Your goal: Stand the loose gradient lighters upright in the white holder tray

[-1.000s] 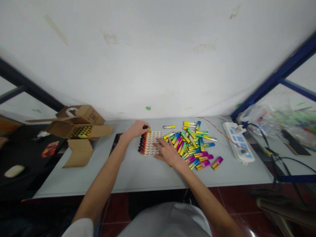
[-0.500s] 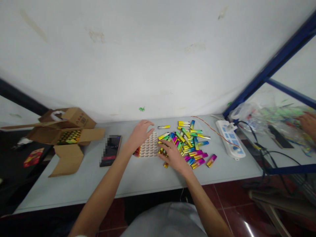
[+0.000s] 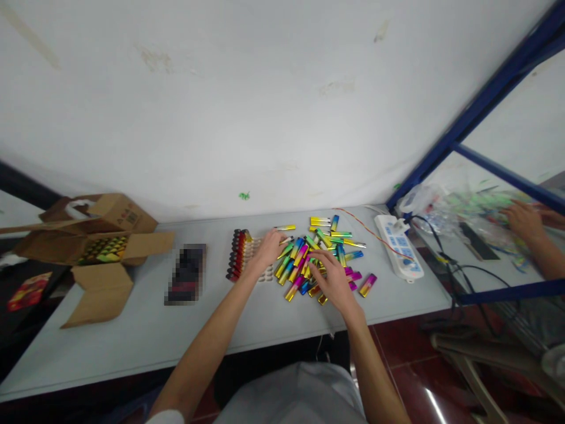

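Shiny multicoloured cigarette lighters (image 3: 296, 254) lie in a loose pile on the table. My left hand (image 3: 268, 250) is at the pile's left edge, fingers closed around the end of a lighter (image 3: 286, 240); the grip is partly hidden. My right hand (image 3: 332, 275) rests over the pile, thumb and fingers apart, touching lighters without a visible hold. Left of the pile lies a pale tray with rows of holes (image 3: 266, 275), partly covered by my left hand and forearm. Red lighters with dark ends (image 3: 237, 254) stand in rows at its left side.
A phone (image 3: 188, 274), partly blurred out, lies left of the tray. An open cardboard box (image 3: 148, 244) holds more lighters. A white power strip (image 3: 399, 247) with cables lies at right. Beyond the blue frame (image 3: 498, 171), another person's hand (image 3: 525, 221) is near plastic bags.
My left hand has moved right from above the tray to the pile, uncovering the red lighters. My right hand has shifted right across the pile. The view has turned slightly.
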### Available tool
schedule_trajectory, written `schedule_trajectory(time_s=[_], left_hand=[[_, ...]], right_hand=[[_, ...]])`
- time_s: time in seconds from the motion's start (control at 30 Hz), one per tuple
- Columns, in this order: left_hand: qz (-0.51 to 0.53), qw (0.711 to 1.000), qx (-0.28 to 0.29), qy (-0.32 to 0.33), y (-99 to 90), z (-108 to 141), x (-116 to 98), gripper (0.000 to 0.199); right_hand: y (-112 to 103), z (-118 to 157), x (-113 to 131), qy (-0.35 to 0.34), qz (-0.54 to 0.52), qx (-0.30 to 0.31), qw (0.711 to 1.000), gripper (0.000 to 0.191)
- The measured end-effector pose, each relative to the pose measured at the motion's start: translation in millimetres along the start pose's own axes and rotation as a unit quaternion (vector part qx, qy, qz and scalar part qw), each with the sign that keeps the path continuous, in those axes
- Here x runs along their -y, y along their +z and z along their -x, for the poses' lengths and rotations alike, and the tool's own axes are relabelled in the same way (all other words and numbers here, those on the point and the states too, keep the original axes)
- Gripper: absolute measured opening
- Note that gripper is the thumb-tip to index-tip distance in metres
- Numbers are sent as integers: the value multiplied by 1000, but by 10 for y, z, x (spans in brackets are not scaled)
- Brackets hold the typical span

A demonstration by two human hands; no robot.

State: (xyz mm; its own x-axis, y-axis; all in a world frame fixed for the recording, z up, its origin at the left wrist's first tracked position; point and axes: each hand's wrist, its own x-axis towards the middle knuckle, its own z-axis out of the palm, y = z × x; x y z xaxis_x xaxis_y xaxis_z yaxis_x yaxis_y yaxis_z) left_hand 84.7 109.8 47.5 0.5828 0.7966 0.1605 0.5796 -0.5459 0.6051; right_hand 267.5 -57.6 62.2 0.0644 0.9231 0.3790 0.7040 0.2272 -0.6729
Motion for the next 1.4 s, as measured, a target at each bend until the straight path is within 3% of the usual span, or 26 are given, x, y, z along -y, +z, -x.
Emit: schedule_trajectory(time_s=[0.07, 0.17, 0.23, 0.3, 0.37, 0.5, 0.6, 0.73, 1.13, 1.3, 1.4], left_hand=[[-4, 1000, -1, -2, -29, 9, -21, 14], [28, 997, -63, -17, -99, 70, -87, 7], [89, 992, -87, -30, -157, 147, -120, 9], [190, 978, -71, -41, -220, 250, -141, 16], [314, 947, -46, -50, -287, 366, -167, 25], [519, 844, -36, -130, -411, 551, -277, 33], [583, 786, -52, -200, -475, 612, -352, 32], [613, 749, -43, -247, -507, 645, -375, 49], [583, 765, -75, -261, -447, 649, -407, 46], [604, 739, -94, -283, -441, 672, -410, 49], [606, 752, -107, -238, -537, 710, -408, 48]], right_hand=[[26, -16, 7, -6, -4, 0, 1000, 25], [48, -46, 38, -14, -12, -3, 1000, 25], [57, -62, 56, -21, -19, -5, 1000, 25], [74, -73, 58, -28, -25, -7, 999, 24], [102, -81, 45, -33, -28, -9, 999, 23], [181, -115, 29, -36, -31, 0, 999, 23], [230, -159, 71, -39, -37, 17, 998, 22], [269, -204, 155, -42, -30, 39, 998, 22], [337, -165, 211, -43, -37, 56, 997, 21], [398, -186, 202, -53, -36, 60, 996, 20], [514, -198, 187, -73, -23, 73, 994, 21]])
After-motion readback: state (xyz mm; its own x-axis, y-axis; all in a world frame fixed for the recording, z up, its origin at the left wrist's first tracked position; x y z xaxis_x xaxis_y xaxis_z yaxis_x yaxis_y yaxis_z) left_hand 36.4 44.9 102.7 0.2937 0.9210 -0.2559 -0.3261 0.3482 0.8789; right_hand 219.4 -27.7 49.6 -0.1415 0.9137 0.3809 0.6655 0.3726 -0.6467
